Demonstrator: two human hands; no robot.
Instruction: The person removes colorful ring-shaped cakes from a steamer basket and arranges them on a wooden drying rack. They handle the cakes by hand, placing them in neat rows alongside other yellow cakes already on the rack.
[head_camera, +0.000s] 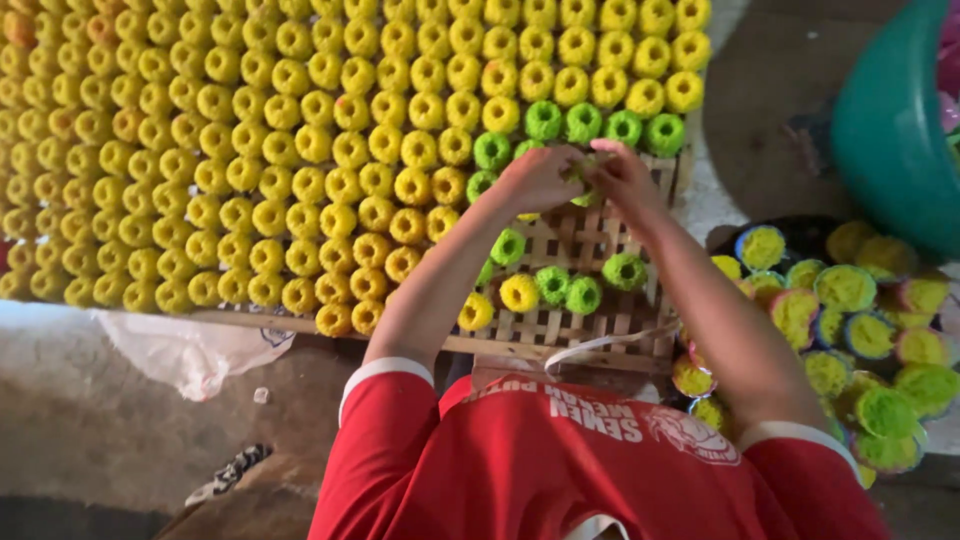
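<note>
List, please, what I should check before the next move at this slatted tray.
1. Left hand and right hand meet over one spot: ok.
2. Grip on whatever they pinch: fingers hide it, cannot tell.
3. Bare slats on the woven bamboo tray below the hands: ok.
4. Row of green thread-like rings in line with the yellow thread-like rings: ok.
5. Loose green and yellow rings near the front edge, not in rows: not ok.
6. Pile of filled round cups beside the right arm: ok.

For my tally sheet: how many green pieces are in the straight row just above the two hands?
4. On the woven tray, left to right: first green piece, second, third, fourth. The left hand and right hand may hide others below.
</note>
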